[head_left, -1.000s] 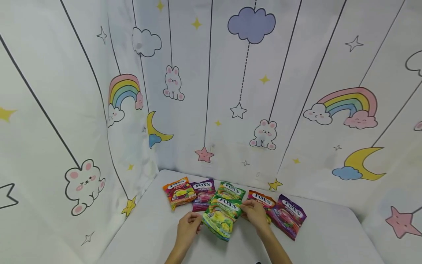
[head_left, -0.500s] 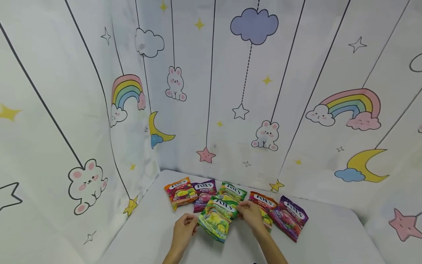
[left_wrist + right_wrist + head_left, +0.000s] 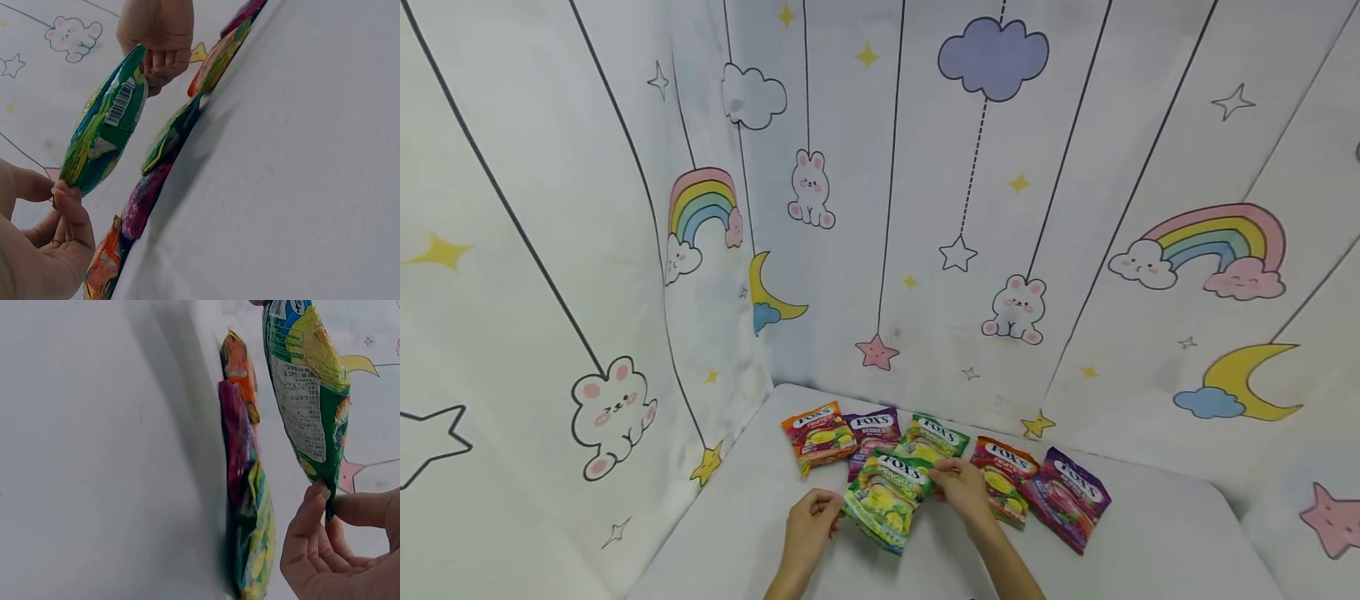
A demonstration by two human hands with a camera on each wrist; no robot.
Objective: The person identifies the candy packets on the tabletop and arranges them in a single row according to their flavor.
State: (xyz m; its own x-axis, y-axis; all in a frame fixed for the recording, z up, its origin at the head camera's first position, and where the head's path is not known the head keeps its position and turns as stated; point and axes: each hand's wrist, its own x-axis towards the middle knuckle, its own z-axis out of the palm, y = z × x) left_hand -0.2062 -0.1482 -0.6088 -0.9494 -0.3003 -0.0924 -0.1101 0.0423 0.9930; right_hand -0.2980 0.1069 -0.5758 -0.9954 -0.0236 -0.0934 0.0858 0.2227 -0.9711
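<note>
Green FOX'S bag (image 3: 886,503) held above the white table (image 3: 722,542)
Left hand (image 3: 810,527) and right hand (image 3: 964,495) pinch its opposite sides, each grip narrow; behind, a second green bag (image 3: 938,433) lies between a purple bag (image 3: 876,433) and an orange bag (image 3: 1004,477).

white table (image 3: 722,546) | printed backdrop (image 3: 925,183) behind | purple cloud (image 3: 993,60) above pink star (image 3: 877,353)

A booth-like indoor place is shown: a white bench (image 3: 1180,537) is closed in at back and sides by pale sheets (image 3: 936,158) printed with rainbows (image 3: 1222,228), cartoon animals (image 3: 1015,310), moons (image 3: 1228,379) and stars (image 3: 877,353); whether home or studio cannot be told.
</note>
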